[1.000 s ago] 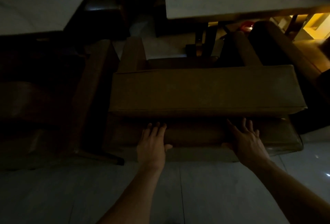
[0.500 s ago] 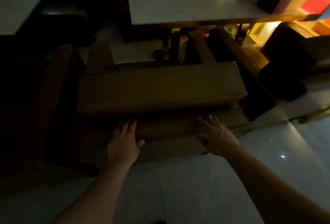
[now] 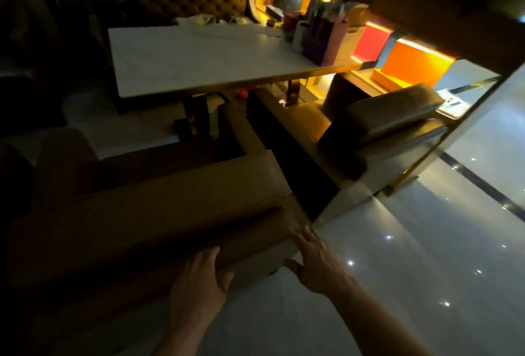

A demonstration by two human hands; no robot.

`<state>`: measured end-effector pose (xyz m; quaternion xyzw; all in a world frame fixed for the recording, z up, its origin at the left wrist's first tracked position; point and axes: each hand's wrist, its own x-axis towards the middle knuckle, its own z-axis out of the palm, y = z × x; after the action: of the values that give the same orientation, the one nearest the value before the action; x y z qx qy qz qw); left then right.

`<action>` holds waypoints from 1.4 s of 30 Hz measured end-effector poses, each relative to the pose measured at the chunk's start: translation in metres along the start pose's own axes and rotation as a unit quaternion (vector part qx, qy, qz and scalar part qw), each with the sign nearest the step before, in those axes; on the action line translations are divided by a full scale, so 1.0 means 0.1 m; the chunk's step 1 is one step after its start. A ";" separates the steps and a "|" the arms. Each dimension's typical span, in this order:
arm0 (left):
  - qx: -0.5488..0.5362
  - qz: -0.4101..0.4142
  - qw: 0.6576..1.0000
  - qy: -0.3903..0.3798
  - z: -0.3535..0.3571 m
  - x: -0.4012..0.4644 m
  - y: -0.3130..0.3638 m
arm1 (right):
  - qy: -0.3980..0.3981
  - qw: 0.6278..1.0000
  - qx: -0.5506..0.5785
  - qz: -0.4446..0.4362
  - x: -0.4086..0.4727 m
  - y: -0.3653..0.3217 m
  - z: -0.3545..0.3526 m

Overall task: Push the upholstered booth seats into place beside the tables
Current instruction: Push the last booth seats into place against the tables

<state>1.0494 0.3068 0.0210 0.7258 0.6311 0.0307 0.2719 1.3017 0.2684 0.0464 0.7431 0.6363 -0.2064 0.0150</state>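
**Booth seat at the table: handling notes**

Across the polished floor (image 3: 397, 284), dim light, several reflections. Largest item in view is the white-topped table (image 3: 199, 57), long edge toward the camera, on a dark pedestal. A tufted bench (image 3: 170, 0) stands behind it. A second seat (image 3: 377, 120) is at the right end of the table, angled, apart from the near one.

Task item: tan upholstered booth seat (image 3: 147, 208), low in the view, its back toward the camera, between the person and the table. Its front edge lies near the pedestal; whether it is fully home I cannot tell in this light.

Handling, judged: bulky and heavy, padded skin over a stiff frame. The cover looks smooth, so palms may slip if pushed high on the cushion. Best contact is low on the rear panel, where the frame backs the padding, hands spread toward either end so the seat travels straight and does not pivot. Smooth tile should let it slide; a push at one corner would swing it toward the neighbouring seat.

Left hand (image 3: 199, 279): fingers straight, laid flat against the lower rear panel, gripping nothing.

Right hand (image 3: 315, 259): fingers spread wide at the seat's right rear corner; contact is uncertain, fingertips appear at or just off the edge. Holds nothing.
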 end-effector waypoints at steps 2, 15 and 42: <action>0.004 0.020 1.000 -0.005 0.05 0.01 0.31 | 0.007 1.000 0.012 0.017 -0.06 0.26 -0.09; 0.018 0.042 0.998 0.042 0.66 0.25 2.55 | 0.020 0.999 0.040 0.011 0.08 2.45 -0.92; 0.037 0.075 0.993 0.087 2.28 3.33 5.96 | 0.043 0.996 -0.073 -0.012 2.97 6.45 -2.33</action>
<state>1.7415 0.5028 -0.0141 0.7753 0.5969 0.0909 0.1854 2.0142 0.4917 0.0071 0.7405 0.6586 -0.1277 0.0390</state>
